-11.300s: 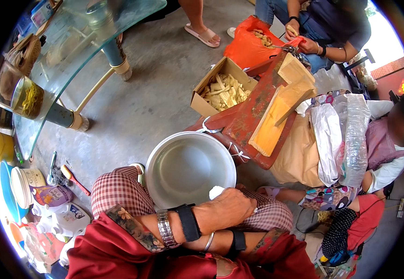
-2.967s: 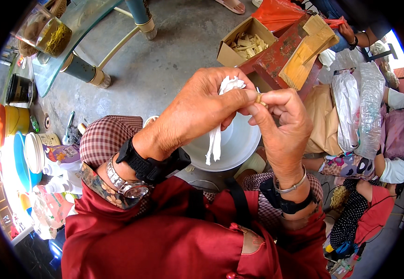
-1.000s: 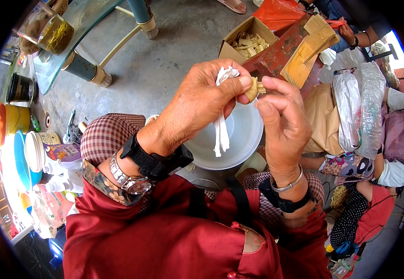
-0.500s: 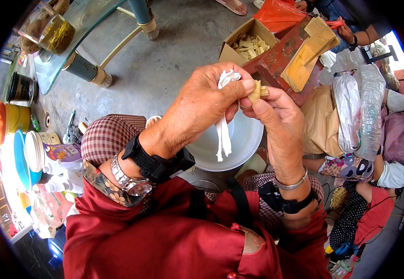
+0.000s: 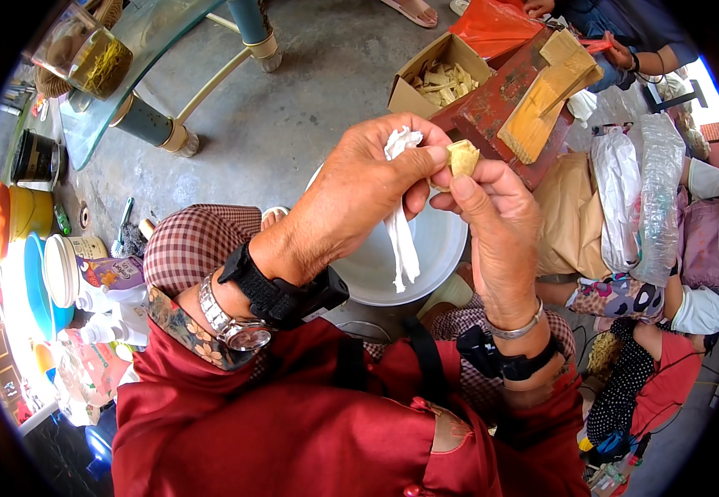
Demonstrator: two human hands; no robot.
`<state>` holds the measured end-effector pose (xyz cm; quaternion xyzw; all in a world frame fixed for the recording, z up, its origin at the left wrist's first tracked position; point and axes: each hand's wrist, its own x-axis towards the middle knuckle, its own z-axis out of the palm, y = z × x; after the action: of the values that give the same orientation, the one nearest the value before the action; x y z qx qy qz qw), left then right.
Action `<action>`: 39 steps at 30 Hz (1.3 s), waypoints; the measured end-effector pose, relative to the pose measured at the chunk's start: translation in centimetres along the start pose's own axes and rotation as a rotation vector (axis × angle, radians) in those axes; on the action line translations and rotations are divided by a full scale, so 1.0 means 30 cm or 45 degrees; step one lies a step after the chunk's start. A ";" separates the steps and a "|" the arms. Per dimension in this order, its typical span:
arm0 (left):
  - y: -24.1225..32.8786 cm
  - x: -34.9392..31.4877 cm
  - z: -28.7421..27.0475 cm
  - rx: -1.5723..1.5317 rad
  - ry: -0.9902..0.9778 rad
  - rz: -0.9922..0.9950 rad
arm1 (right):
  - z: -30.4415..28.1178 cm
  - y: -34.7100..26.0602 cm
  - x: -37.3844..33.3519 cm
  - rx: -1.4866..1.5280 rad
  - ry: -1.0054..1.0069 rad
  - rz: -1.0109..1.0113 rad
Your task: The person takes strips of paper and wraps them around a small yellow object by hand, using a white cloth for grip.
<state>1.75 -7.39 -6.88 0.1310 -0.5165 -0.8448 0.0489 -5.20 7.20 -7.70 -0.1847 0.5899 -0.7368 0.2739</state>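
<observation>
My left hand (image 5: 368,174) is closed around a crumpled strip of white cloth or tissue (image 5: 402,248), whose loose end hangs below the fingers. Between the fingertips of both hands is a small pale-yellow folded piece (image 5: 463,157); its exact kind does not show. My right hand (image 5: 500,219) pinches this piece between thumb and fingers, and the left thumb and forefinger meet its left side. Under the hands, between my knees, stands a white basin (image 5: 441,257). The hands cover part of it.
Ahead, a cardboard box (image 5: 405,98) holds several pale-yellow strips. A wooden block (image 5: 533,124) lies on a reddish bench (image 5: 469,123), near another person's hand (image 5: 619,55). A glass table (image 5: 156,50) is far left; tubs (image 5: 61,269) stand left, and plastic and paper bags (image 5: 571,215) lie right.
The yellow piece has turned between my fingertips, showing a broader face and standing a little higher. The hanging white strip has swung slightly right. Both hands have barely moved.
</observation>
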 end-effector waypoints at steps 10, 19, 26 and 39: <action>0.005 0.000 -0.006 -0.018 0.057 -0.009 | -0.001 0.010 0.006 -0.034 -0.028 -0.038; 0.004 -0.005 -0.008 -0.021 0.073 -0.010 | 0.003 0.010 0.004 -0.184 -0.049 -0.135; 0.000 -0.008 0.015 0.043 0.166 0.001 | 0.002 0.019 -0.001 -0.324 -0.010 -0.168; 0.022 -0.007 0.036 0.027 0.143 -0.121 | -0.010 -0.001 -0.011 -0.464 -0.080 -0.177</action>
<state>1.63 -6.72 -5.78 0.2032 -0.5150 -0.8320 0.0364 -5.11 7.65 -7.72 -0.2947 0.6905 -0.6288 0.2026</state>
